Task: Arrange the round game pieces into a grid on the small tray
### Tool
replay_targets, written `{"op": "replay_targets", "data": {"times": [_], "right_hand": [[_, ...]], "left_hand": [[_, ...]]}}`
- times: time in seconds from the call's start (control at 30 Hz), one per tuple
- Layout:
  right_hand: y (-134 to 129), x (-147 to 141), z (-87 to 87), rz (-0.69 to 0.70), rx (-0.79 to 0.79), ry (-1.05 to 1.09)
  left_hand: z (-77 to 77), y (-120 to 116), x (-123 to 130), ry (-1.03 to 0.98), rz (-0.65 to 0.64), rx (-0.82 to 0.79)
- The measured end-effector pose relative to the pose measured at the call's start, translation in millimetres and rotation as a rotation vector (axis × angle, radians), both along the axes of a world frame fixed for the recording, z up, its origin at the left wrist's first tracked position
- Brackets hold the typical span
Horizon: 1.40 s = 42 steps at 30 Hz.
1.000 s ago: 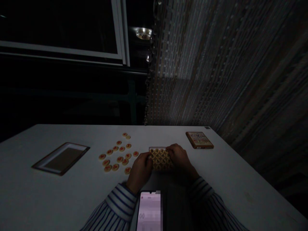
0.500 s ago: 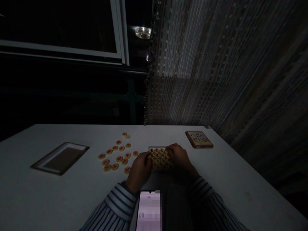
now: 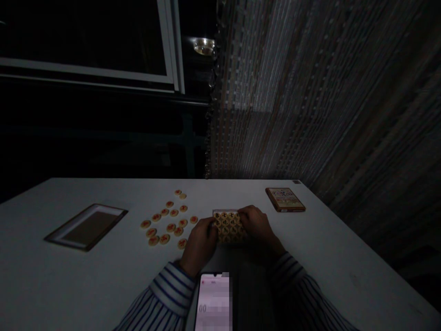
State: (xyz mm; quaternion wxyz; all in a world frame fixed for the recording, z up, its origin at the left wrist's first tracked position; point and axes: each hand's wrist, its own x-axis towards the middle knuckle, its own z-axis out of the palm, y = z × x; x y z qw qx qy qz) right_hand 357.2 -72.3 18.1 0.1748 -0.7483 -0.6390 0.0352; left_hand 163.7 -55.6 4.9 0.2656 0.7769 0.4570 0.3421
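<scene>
A small box of Chinese chess pieces [image 3: 227, 226] lies in front of me, its round wooden discs with black characters set in rows. My left hand [image 3: 200, 243] is closed on the box's left side, thumb and fingers at its edge. On the opposite side my right hand [image 3: 258, 227] grips the right edge, fingertips at the far corner. Left of the box, several loose xiangqi pieces with red characters [image 3: 164, 239] are scattered on the table; one pale disc [image 3: 182, 196] shows no clear marking.
An open, shallow box part [image 3: 120, 212] rests on the white table [image 3: 103, 285] at the left. A flat printed box [image 3: 285, 200] lies at the right. A lit phone [image 3: 212, 301] is between my forearms. A bead curtain [image 3: 262, 115] hangs behind the table.
</scene>
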Motion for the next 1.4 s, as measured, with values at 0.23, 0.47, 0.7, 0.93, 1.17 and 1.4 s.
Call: {"op": "replay_targets", "data": {"times": [0.23, 0.47, 0.7, 0.93, 1.17, 1.4], "right_hand": [[-0.6, -0.2, -0.3, 0.004, 0.025, -0.049], [-0.9, -2.5, 3.2, -0.026, -0.028, -0.100], [-0.2, -4.1, 4.7, -0.028, -0.038, -0.138], [0.1, -5.1, 5.2, -0.021, -0.020, -0.163], [-1.2, -5.5, 5.1, -0.019, -0.035, -0.133], [-2.5, -6.3, 8.0, -0.029, -0.040, -0.148]], "left_hand": [[0.5, -0.3, 0.2, -0.006, -0.004, 0.001], [1.2, -0.2, -0.1, 0.001, -0.010, 0.007], [2.1, -1.1, -0.1, -0.001, -0.012, -0.003], [3.2, -1.9, -0.1, -0.006, -0.013, -0.008], [4.5, -2.9, 0.2, 0.013, -0.008, -0.011], [1.7, -1.0, -0.4, 0.012, -0.017, 0.007]]}}
